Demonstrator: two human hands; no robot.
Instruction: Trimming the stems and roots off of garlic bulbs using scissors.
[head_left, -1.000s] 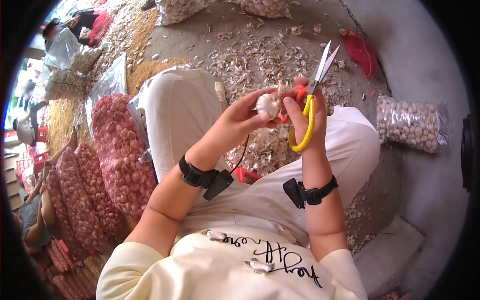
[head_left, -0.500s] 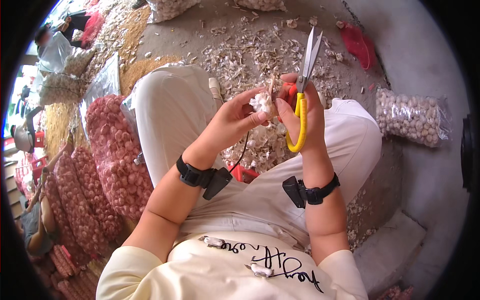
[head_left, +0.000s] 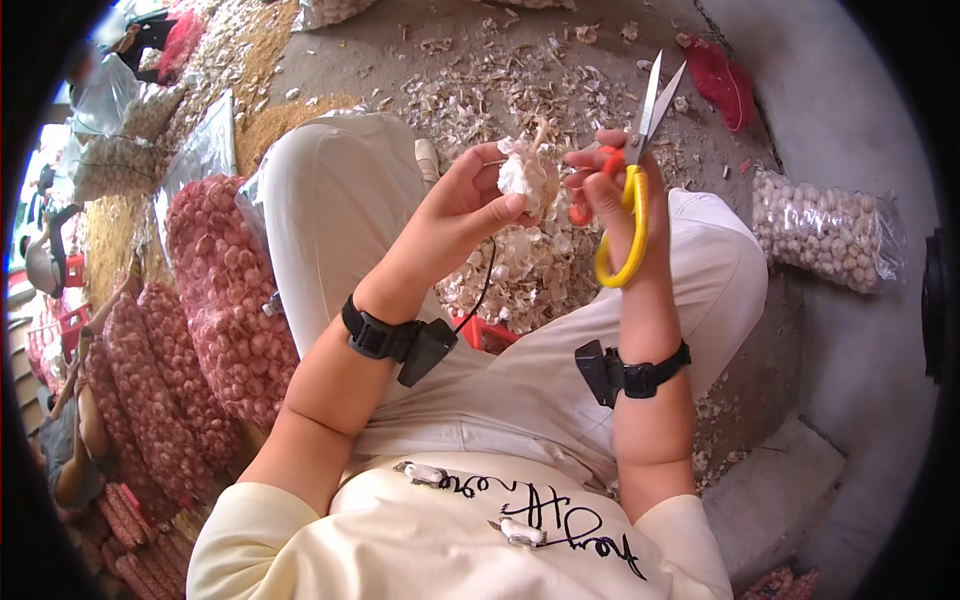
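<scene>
Between the thumb and fingers of my left hand [head_left: 470, 195] is a garlic bulb [head_left: 525, 178], whitish, with loose papery skin and a dry stem end pointing away from me. My right hand [head_left: 625, 205] is hooked through a pair of scissors [head_left: 630, 225] with one yellow and one red-orange handle. Its two metal blades are spread slightly and point away from me. A small gap separates the right fingertips from the bulb. Below both hands, between my knees, lies a heap of garlic skins [head_left: 540, 275]; a bit of red container [head_left: 485, 333] shows at its near edge.
Red net sacks of garlic [head_left: 230, 300] line my left side. A clear bag of garlic bulbs [head_left: 825, 230] stands to the right, beside the wall. Beyond my knees, peelings [head_left: 470, 95] litter the floor near a red net [head_left: 718, 85]. Another person [head_left: 75, 440] is at the far left.
My right hand has drawn away from the bulb to the right, taking the scissors along. The left hand keeps the garlic bulb, now a little higher and turned.
</scene>
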